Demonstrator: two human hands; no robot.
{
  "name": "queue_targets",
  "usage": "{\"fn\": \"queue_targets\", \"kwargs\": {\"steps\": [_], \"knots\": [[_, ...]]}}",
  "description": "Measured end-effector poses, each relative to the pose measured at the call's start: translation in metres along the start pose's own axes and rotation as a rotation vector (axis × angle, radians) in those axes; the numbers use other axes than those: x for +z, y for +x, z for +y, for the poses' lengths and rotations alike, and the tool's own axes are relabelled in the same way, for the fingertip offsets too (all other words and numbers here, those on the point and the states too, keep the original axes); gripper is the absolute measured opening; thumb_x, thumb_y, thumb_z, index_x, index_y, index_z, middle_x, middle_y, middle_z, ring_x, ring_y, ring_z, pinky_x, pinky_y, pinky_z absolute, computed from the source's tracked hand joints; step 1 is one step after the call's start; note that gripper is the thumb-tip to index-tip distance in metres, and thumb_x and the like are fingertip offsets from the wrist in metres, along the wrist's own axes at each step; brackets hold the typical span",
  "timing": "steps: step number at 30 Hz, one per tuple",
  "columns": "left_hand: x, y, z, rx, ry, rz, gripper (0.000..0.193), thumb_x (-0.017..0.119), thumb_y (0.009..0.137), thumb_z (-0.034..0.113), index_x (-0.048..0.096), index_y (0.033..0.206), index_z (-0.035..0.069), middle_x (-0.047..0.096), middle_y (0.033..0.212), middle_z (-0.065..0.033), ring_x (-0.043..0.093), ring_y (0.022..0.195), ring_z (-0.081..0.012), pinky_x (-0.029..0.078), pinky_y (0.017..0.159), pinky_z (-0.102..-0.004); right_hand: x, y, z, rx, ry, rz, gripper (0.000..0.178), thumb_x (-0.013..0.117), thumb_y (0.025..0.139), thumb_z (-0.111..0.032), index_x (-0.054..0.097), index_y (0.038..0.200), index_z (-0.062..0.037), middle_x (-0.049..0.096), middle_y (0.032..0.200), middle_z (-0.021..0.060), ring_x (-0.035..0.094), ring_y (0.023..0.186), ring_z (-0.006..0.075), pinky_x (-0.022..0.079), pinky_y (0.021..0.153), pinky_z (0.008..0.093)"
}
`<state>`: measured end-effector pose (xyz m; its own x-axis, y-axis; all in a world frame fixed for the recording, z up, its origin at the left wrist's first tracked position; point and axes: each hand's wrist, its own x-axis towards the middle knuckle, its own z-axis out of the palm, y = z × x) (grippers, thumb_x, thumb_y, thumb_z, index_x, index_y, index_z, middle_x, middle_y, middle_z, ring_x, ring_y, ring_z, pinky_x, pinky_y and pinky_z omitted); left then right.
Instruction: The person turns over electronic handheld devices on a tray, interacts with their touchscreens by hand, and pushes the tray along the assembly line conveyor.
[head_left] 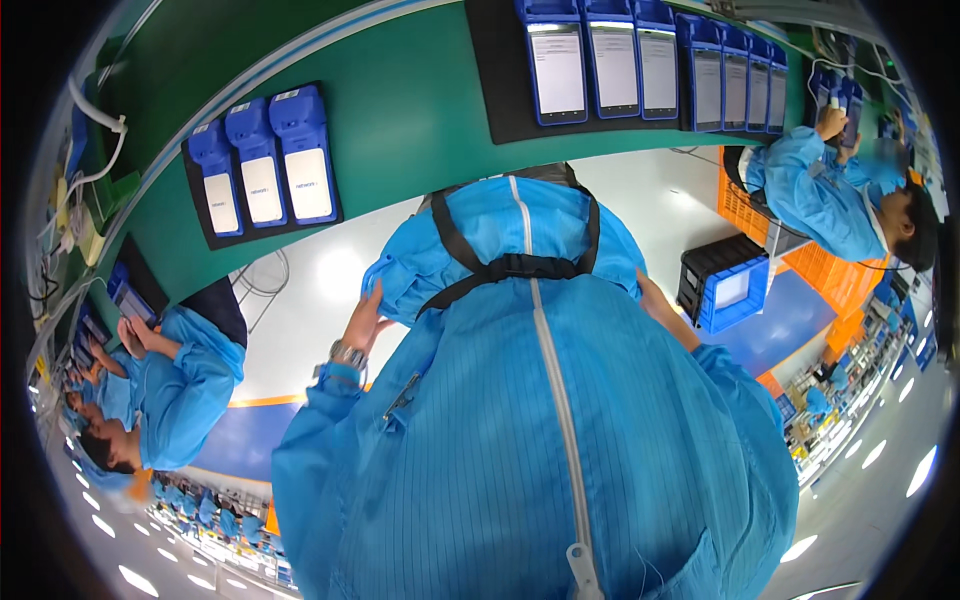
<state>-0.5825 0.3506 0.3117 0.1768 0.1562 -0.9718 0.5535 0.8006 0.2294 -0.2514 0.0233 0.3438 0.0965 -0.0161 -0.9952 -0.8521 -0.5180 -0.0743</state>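
My left hand, with a metal watch at its wrist, rests against the left side of the blue smock over my lap. Its thumb and a finger show apart, and the rest is partly hidden by cloth. On the other side my right hand lies along the smock's right edge, its fingers mostly hidden. No object shows in either hand. A black strap with a buckle crosses the smock. Beyond my lap stands the green workbench.
Three blue handheld terminals lie on a black mat at left. Several more with lit screens line a mat at right. A blue and black crate sits on the floor. Co-workers sit at left and right.
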Motion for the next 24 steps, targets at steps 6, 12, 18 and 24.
{"fn": "queue_targets", "kwargs": {"steps": [6, 12, 18, 24], "knots": [[0.029, 0.044, -0.01, 0.108, -0.624, -0.102, 0.05, 0.042, 0.086, 0.039, 0.04, 0.119, 0.001, 0.048, 0.118, -0.012, 0.048, 0.105, -0.0249, 0.039, 0.089, -0.0342, 0.013, 0.02, 0.002, -0.473, 0.047, -0.141, 0.036, 0.044, 0.087, -0.027, 0.049, 0.108, 0.0021, 0.056, 0.101, 0.0109, 0.054, 0.093, 0.0172, 0.042, 0.082, 0.0296], [-0.004, 0.081, -0.034, 0.156, -0.516, -0.198, 0.038, 0.043, 0.085, 0.029, 0.048, 0.11, 0.001, 0.054, 0.109, -0.0123, 0.053, 0.099, -0.0247, 0.042, 0.086, -0.0353, 0.013, 0.011, -0.02, -0.266, 0.551, -0.33, 0.032, 0.043, 0.087, -0.025, 0.051, 0.102, 0.0021, 0.058, 0.095, 0.0135, 0.056, 0.089, 0.0179, 0.045, 0.078, 0.0285], [-0.018, 0.106, -0.062, 0.166, -0.369, -0.282, 0.046, 0.045, 0.084, 0.034, 0.043, 0.116, 0.001, 0.051, 0.114, -0.0116, 0.051, 0.102, -0.0241, 0.042, 0.086, -0.0345, 0.01, 0.028, -0.008, -0.128, 0.449, -0.081, 0.023, 0.044, 0.084, -0.019, 0.055, 0.089, 0.0005, 0.059, 0.078, 0.0118, 0.057, 0.072, 0.0157, 0.046, 0.063, 0.025], [0.0, 0.073, -0.022, 0.292, 0.099, -0.203, 0.044, 0.041, 0.086, 0.031, 0.045, 0.114, -0.002, 0.053, 0.111, -0.0124, 0.053, 0.098, -0.0237, 0.043, 0.085, -0.0334, 0.007, 0.032, -0.009, -0.208, 0.334, -0.088, 0.022, 0.044, 0.084, -0.019, 0.055, 0.087, 0.0002, 0.058, 0.075, 0.011, 0.057, 0.069, 0.0152, 0.045, 0.061, 0.0248]]}}
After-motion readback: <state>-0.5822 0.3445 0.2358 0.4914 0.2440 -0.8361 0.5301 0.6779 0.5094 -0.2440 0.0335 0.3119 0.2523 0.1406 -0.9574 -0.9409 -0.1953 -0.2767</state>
